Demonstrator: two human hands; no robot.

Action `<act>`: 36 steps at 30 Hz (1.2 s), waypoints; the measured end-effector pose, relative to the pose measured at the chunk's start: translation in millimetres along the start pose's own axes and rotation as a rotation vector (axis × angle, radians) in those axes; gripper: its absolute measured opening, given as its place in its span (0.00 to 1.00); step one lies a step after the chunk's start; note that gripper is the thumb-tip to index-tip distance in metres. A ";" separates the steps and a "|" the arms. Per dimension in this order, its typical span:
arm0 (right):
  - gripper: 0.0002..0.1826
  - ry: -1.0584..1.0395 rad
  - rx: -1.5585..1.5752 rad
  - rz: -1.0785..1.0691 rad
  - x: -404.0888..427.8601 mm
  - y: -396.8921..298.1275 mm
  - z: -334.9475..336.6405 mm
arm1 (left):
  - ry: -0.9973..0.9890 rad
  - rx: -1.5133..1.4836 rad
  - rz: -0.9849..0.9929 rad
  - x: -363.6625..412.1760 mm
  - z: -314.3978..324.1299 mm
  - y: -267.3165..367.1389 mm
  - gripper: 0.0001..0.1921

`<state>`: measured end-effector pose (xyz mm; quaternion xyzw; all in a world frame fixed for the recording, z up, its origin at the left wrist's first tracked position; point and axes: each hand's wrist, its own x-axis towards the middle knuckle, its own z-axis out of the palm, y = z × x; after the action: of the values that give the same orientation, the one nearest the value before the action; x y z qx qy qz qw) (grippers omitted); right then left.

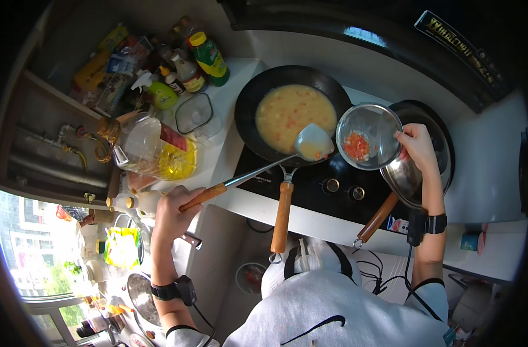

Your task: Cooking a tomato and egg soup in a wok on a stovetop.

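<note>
My left hand [177, 212] grips the wooden handle of a metal wok spatula [314, 141]. Some broth and a few orange bits lie in its blade, above the near edge of a black wok [251, 104]. Yellowish soup with small red-orange pieces [294, 108] fills the wok's bottom, and its wooden handle [282, 217] points towards me. My right hand [415, 143] holds the rim of a clear bowl [378, 130], tilted beside the wok's right side. Chopped red-orange pieces with pale bits [356, 146] are in the bowl.
A second dark pan with a wooden handle [378, 217] and a shiny lid [402, 178] stand on the right of the black cooktop [264, 173]. Left on the counter are a large oil bottle [177, 160], a glass container [194, 113], a green spray bottle [162, 93] and several sauce bottles. A knife handle [191, 240] lies near my left wrist.
</note>
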<state>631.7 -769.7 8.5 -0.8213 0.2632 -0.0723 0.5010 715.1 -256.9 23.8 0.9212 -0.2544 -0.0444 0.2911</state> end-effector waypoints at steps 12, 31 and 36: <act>0.10 -0.361 -0.025 0.209 -57.9 30.4 26.5 | -0.002 0.043 0.066 7.8 -9.3 15.6 0.21; 0.11 -0.304 0.166 0.251 -56.5 60.3 88.7 | 0.073 0.161 0.146 -28.8 -25.5 46.6 0.22; 0.11 -0.296 0.191 0.250 -59.7 61.8 85.6 | 0.117 0.293 0.275 -33.6 -23.3 57.9 0.22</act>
<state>591.4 -694.6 -77.8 -0.7326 0.2783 0.0872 0.6150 665.7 -268.9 73.2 0.9112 -0.3641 0.0869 0.1717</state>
